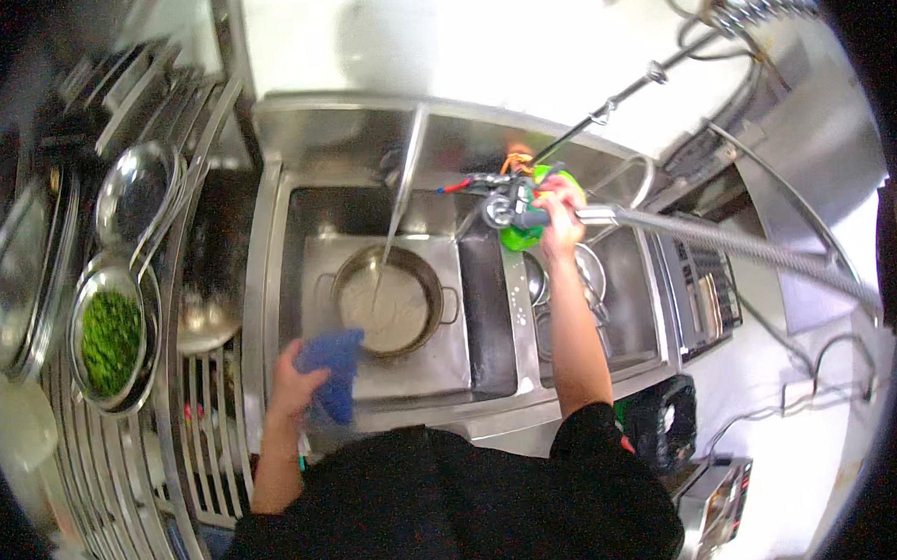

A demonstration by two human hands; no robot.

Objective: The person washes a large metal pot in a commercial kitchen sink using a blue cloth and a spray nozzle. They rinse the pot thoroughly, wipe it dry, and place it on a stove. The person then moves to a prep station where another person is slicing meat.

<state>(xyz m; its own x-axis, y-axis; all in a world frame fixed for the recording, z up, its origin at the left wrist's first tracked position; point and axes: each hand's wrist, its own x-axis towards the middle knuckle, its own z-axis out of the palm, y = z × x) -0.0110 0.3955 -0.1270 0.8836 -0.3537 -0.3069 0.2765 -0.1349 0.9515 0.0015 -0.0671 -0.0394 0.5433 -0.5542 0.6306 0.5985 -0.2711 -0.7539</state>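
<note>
My left hand (294, 384) pinches a blue cloth (332, 371) over the front left corner of a stainless steel sink (488, 338). The cloth is blurred. Right of it, a two-handled metal pot (442, 306) stands in the basin with pale liquid (390, 309) inside. A slim metal spout (411, 154) reaches over the pot, and a thin stream appears to fall into it. My right hand (562, 211) is closed around the grey handle of a spray gun (499, 210) on a metal hose (717, 242). A bright green bottle (520, 237) is partly hidden behind it.
Bowls and utensils (591, 274) lie in the right basin. On the slatted metal rack (111, 460) at left are a strainer of chopped greens (111, 343) and a shiny metal bowl (135, 190). A black bin (668, 420) stands at right, near a dark crate (700, 284).
</note>
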